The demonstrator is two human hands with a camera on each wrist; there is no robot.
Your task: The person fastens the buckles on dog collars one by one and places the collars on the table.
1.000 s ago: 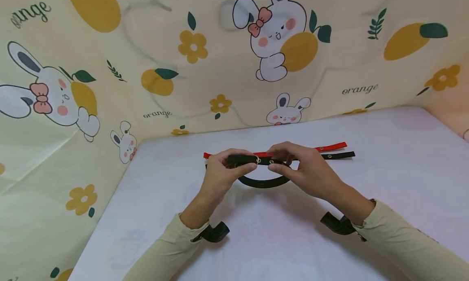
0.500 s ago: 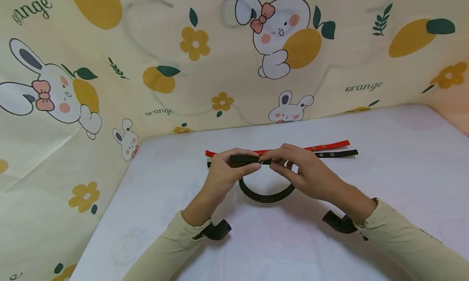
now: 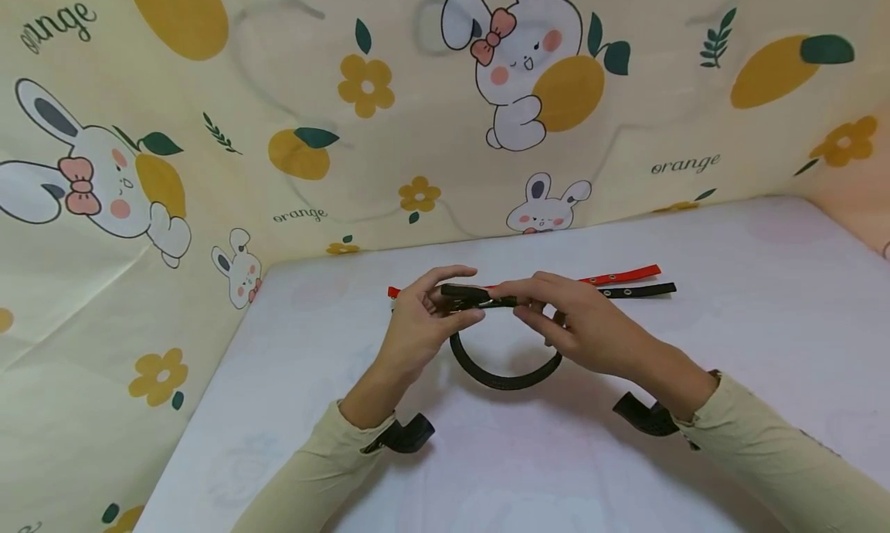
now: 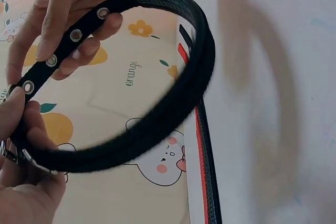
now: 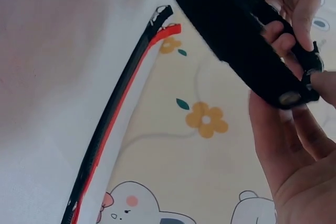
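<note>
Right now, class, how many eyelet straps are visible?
3: a looped black strap in the left hand and right hand; a red strap and straight black strap on the table.

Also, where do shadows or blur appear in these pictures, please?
Head view: soft shadows on the white table; left wrist view: a curved, fuzzy shadow beside the black strap, whose lower edge looks blurred; right wrist view: the strap's metal spot smeared.

Khaki sleeves end in wrinkled cuffs beside curved black wrist pieces.
</note>
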